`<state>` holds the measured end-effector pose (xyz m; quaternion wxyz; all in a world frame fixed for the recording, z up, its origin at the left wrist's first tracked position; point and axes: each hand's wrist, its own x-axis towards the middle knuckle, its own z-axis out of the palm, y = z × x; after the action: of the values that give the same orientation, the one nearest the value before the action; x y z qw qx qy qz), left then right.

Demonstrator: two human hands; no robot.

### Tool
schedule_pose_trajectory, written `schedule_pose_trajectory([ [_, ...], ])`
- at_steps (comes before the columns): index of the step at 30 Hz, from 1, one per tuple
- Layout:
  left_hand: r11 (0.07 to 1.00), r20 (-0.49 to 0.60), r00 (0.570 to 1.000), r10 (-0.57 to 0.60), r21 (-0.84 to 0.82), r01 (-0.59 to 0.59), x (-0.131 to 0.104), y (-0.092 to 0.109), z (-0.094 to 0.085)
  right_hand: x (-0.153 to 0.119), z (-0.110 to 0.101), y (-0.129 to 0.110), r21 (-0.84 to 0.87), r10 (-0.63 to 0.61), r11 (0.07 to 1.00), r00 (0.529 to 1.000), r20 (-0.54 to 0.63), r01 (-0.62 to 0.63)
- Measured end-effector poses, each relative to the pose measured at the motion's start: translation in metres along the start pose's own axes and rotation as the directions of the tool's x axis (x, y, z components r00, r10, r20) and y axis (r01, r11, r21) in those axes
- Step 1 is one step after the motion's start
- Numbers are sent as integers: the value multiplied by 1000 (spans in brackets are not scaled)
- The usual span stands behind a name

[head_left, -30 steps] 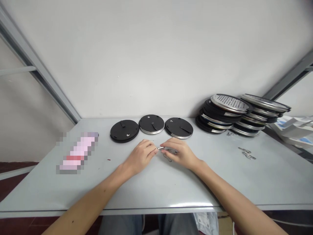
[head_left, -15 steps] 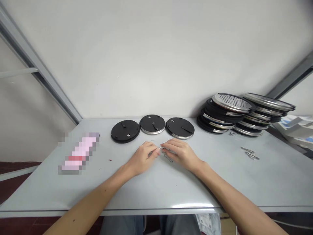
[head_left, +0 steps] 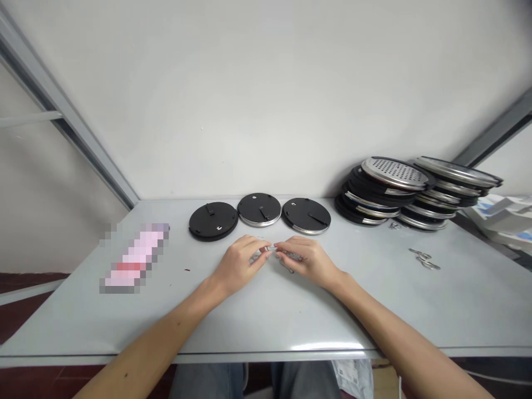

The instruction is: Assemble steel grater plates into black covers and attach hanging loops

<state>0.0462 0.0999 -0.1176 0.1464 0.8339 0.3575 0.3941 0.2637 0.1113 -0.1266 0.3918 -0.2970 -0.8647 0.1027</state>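
Centrally, one middle black disc (head_left: 258, 207), silver-rimmed, lies on a grey table (head_left: 266, 321). In front of it: one small metal piece (head_left: 271, 248), which left hand (head_left: 238, 266) and right hand (head_left: 311, 261) both hold, thumbs and fingers almost closed. Left of that disc: one all-black disc (head_left: 213, 221), one pixelated pink object (head_left: 143, 246). Right of it: one further silver-rimmed disc (head_left: 305, 215), loose metal clips (head_left: 424, 259), two stacks of round plates (head_left: 374, 194), one topped by perforated metal.

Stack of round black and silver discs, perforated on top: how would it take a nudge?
The stack would probably shift or topple; its layers sit unevenly. The perforated disc, shiny like metal, is likely stiff and, tilted, may slide.
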Motion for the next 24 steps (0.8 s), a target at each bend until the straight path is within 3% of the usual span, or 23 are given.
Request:
schedule_pose_trajectory([
  [8,994,-52,992,111,24,-109,0,-4,2,2,-3,-3,45,45,998,997,58,-48],
  [12,988,-57,988,146,50,-143,0,-4,3,2,-4,-5,117,139,982,987,79,-148],
  [18,994,-93,990,108,32,-105,0,-4,2,2,-3,-8,324,356,874,931,80,-362],
  [24,995,-97,990,98,32,-96,1,-3,1,2,-3,-7,477,413,775,903,116,-415],
])
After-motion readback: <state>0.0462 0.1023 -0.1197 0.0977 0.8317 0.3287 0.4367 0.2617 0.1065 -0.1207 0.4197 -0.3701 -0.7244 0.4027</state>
